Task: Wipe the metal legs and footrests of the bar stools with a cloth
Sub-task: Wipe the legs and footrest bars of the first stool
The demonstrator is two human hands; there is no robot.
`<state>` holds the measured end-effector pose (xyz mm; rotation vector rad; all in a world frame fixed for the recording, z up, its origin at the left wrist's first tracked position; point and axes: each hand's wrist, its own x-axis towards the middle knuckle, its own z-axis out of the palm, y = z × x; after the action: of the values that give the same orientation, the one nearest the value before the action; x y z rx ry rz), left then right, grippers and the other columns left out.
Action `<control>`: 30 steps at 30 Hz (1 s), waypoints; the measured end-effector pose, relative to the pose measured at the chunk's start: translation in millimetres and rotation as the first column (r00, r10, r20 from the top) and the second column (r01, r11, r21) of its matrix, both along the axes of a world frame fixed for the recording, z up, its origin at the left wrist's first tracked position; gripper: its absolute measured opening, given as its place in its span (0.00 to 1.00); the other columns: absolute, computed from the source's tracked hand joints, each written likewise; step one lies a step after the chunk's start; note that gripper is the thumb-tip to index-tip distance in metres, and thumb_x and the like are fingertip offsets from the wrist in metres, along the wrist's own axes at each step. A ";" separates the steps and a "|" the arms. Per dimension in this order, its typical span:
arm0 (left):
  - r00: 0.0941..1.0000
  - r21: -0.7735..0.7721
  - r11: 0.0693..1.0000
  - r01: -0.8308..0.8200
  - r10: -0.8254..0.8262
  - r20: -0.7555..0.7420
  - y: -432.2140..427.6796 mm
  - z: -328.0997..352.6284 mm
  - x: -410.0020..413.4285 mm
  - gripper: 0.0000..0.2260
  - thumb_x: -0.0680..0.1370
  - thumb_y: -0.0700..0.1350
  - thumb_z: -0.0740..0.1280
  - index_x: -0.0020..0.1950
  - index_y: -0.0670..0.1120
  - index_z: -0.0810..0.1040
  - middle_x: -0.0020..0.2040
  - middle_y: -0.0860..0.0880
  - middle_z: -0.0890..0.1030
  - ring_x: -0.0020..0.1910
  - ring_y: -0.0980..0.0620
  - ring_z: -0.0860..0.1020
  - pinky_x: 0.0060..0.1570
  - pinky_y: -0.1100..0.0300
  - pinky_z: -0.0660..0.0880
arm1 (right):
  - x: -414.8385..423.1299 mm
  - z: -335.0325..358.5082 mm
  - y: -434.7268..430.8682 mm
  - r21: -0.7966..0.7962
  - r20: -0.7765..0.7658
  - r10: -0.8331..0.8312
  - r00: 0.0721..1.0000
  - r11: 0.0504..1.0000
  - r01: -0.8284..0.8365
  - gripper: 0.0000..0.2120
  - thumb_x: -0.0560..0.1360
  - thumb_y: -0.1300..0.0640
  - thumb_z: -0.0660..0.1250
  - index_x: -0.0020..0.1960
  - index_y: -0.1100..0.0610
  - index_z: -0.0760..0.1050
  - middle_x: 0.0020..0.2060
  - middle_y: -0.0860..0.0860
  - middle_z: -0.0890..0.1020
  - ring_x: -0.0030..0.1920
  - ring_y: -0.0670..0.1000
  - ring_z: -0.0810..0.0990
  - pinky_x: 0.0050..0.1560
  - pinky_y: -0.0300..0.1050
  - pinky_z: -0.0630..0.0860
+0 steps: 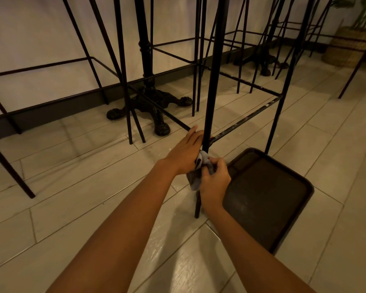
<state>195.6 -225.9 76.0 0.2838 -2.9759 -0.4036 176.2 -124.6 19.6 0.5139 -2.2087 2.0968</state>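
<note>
A black metal stool leg (212, 85) runs down the middle of the view to the tiled floor. A scuffed footrest bar (247, 119) joins it at hand height and runs back to the right. A grey cloth (195, 178) is bunched around the leg just below that joint. My left hand (185, 154) rests against the left side of the leg with its fingers on the cloth. My right hand (215, 182) is closed on the cloth from the right and hides the leg behind it.
A dark rectangular tray (266, 195) lies on the floor right of the leg. Several more thin-legged stools and an ornate cast table base (148, 106) stand along the wall. A woven basket with a plant (347, 47) is far right.
</note>
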 end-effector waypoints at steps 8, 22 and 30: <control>0.993 0.278 0.961 0.015 0.019 -0.117 0.7 -6.3 -0.3 0.31 0.75 0.33 0.62 0.76 0.45 0.54 0.77 0.48 0.52 0.76 0.51 0.40 0.75 0.56 0.46 | 1.7 3.9 5.8 -0.088 -0.036 0.001 0.999 0.996 -0.004 0.05 0.73 0.68 0.64 0.47 0.60 0.74 0.45 0.51 0.79 0.47 0.44 0.78 0.49 0.26 0.71; 0.728 0.779 0.616 -0.115 0.586 -0.356 52.7 -13.3 9.0 0.12 0.75 0.41 0.68 0.58 0.44 0.72 0.52 0.52 0.77 0.44 0.65 0.75 0.41 0.81 0.71 | 9.9 -13.7 11.0 -0.136 0.023 0.040 0.999 0.990 -0.037 0.12 0.73 0.71 0.62 0.51 0.58 0.74 0.47 0.52 0.79 0.50 0.44 0.78 0.52 0.30 0.73; 0.776 0.709 0.676 -0.202 0.551 -0.305 40.7 -16.3 4.9 0.10 0.73 0.42 0.71 0.52 0.42 0.78 0.48 0.47 0.83 0.46 0.56 0.79 0.44 0.71 0.75 | 9.0 -21.5 4.4 -0.131 0.094 0.031 0.995 0.991 -0.019 0.12 0.74 0.68 0.63 0.56 0.60 0.75 0.49 0.55 0.81 0.50 0.49 0.81 0.51 0.35 0.78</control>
<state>200.5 -185.1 59.7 0.7430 -2.0756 -1.2273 185.1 -120.2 -1.9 0.4434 -2.1037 2.3057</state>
